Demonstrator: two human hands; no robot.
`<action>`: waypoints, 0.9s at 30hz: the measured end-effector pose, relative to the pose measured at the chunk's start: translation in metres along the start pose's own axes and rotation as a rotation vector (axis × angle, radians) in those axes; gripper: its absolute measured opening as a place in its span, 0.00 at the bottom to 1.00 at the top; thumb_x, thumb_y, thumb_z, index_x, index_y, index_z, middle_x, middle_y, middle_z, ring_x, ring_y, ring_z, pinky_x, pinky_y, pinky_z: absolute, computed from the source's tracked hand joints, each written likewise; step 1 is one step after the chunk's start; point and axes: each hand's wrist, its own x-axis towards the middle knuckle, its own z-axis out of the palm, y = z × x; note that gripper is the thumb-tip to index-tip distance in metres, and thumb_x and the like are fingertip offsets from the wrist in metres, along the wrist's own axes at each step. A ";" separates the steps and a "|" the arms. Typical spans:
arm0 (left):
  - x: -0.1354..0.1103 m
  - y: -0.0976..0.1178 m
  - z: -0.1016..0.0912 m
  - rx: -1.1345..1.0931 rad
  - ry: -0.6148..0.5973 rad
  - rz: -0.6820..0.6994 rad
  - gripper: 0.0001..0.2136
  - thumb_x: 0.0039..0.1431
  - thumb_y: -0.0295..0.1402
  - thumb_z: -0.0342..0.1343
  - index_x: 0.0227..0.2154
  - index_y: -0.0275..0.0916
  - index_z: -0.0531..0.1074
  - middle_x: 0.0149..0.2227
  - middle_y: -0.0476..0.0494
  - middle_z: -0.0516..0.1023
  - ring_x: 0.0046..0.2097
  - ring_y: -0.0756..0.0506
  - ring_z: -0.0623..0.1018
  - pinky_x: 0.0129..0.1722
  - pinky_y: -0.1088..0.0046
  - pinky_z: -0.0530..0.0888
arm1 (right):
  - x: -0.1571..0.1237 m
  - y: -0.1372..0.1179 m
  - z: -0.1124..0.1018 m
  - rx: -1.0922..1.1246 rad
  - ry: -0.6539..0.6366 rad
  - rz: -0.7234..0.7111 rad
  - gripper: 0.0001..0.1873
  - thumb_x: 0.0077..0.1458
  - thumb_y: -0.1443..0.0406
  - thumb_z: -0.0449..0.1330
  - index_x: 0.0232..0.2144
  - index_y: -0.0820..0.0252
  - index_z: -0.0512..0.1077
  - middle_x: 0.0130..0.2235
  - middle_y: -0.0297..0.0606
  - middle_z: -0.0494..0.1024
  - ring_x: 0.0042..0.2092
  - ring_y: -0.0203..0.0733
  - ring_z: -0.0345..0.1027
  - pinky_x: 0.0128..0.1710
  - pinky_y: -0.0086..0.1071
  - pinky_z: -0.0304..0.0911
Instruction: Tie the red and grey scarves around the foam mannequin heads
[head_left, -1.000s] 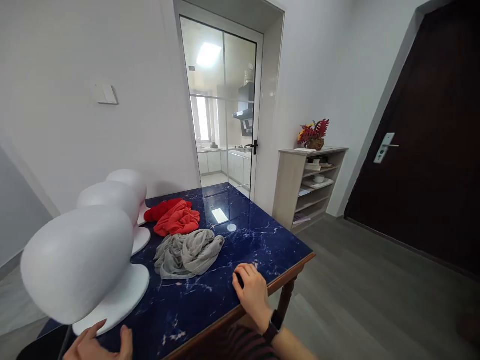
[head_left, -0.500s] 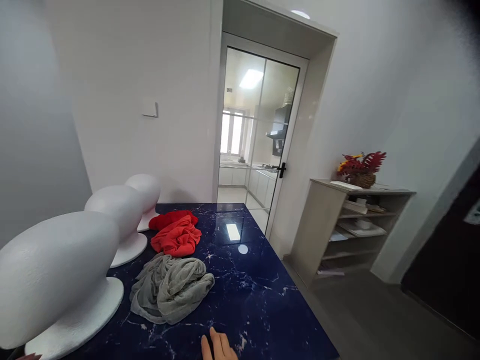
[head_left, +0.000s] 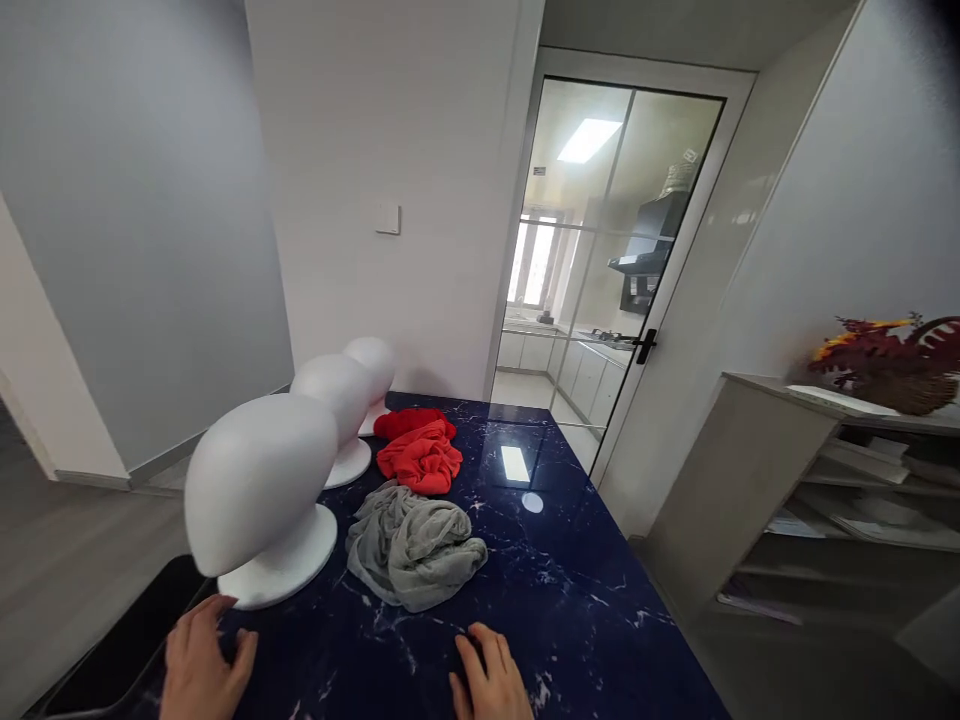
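Note:
My left hand (head_left: 204, 655) is at the table's near left, fingers apart, its fingertips close to the base of the nearest white foam mannequin head (head_left: 262, 470). Whether they touch the base I cannot tell. Two more white heads, a middle one (head_left: 335, 395) and a far one (head_left: 373, 365), stand behind it in a row. Over the near part of the table, my right hand (head_left: 491, 675) holds nothing, its fingers spread. Just beyond it lies a crumpled grey scarf (head_left: 420, 550). Farther back are a bunched bright red cloth (head_left: 421, 458) and a darker red one (head_left: 412, 421).
The dark blue marbled table (head_left: 555, 600) shows glare from a lamp. Past its far end is a glass door (head_left: 585, 260) with a black handle. A shelf unit (head_left: 765, 450) holding a basket of red leaves (head_left: 892, 370) stands right. A black chair seat (head_left: 127, 640) adjoins the left edge.
The view has turned left, so everything sits farther right in it. My left hand has come into view beside the nearest head's base, and more of my right hand shows.

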 end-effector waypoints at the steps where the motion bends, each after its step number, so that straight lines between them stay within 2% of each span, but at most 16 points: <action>1: -0.001 0.002 -0.001 -0.004 -0.009 0.023 0.13 0.44 0.40 0.47 0.34 0.42 0.61 0.38 0.36 0.70 0.43 0.35 0.70 0.46 0.54 0.69 | 0.003 -0.002 -0.006 0.019 -0.001 -0.009 0.16 0.53 0.67 0.56 0.45 0.53 0.69 0.45 0.43 0.75 0.45 0.51 0.71 0.38 0.39 0.72; 4: -0.002 0.005 -0.005 -0.029 -0.038 0.039 0.10 0.45 0.38 0.47 0.32 0.43 0.60 0.35 0.39 0.70 0.40 0.37 0.70 0.43 0.56 0.69 | 0.010 -0.008 -0.027 0.057 -0.023 -0.001 0.15 0.56 0.65 0.53 0.47 0.53 0.68 0.47 0.43 0.73 0.47 0.48 0.70 0.39 0.37 0.72; 9: -0.002 0.010 -0.009 -0.069 -0.091 0.093 0.04 0.47 0.35 0.46 0.27 0.43 0.60 0.30 0.43 0.69 0.37 0.40 0.70 0.38 0.62 0.68 | 0.016 -0.022 -0.050 0.068 -0.063 0.126 0.13 0.59 0.64 0.50 0.45 0.56 0.69 0.48 0.44 0.71 0.50 0.48 0.67 0.45 0.39 0.70; 14: -0.002 0.012 -0.015 -0.089 -0.211 0.141 0.05 0.50 0.33 0.45 0.21 0.43 0.57 0.24 0.48 0.65 0.30 0.44 0.67 0.31 0.69 0.64 | 0.018 -0.026 -0.049 0.023 0.047 0.233 0.15 0.62 0.60 0.47 0.45 0.57 0.69 0.46 0.45 0.71 0.47 0.46 0.68 0.43 0.39 0.68; 21: 0.001 0.008 -0.013 -0.174 -0.364 0.204 0.06 0.51 0.31 0.44 0.21 0.42 0.58 0.23 0.49 0.65 0.29 0.46 0.68 0.31 0.71 0.63 | 0.022 -0.020 -0.044 -0.134 0.197 0.432 0.21 0.64 0.57 0.42 0.41 0.63 0.70 0.42 0.49 0.73 0.44 0.46 0.68 0.43 0.40 0.64; 27: 0.003 0.005 -0.011 -0.233 -0.431 0.174 0.04 0.50 0.31 0.44 0.21 0.42 0.59 0.22 0.50 0.66 0.27 0.47 0.68 0.29 0.72 0.62 | 0.021 -0.010 -0.040 -0.206 0.167 0.470 0.21 0.63 0.58 0.43 0.40 0.65 0.71 0.41 0.49 0.75 0.44 0.47 0.67 0.45 0.40 0.63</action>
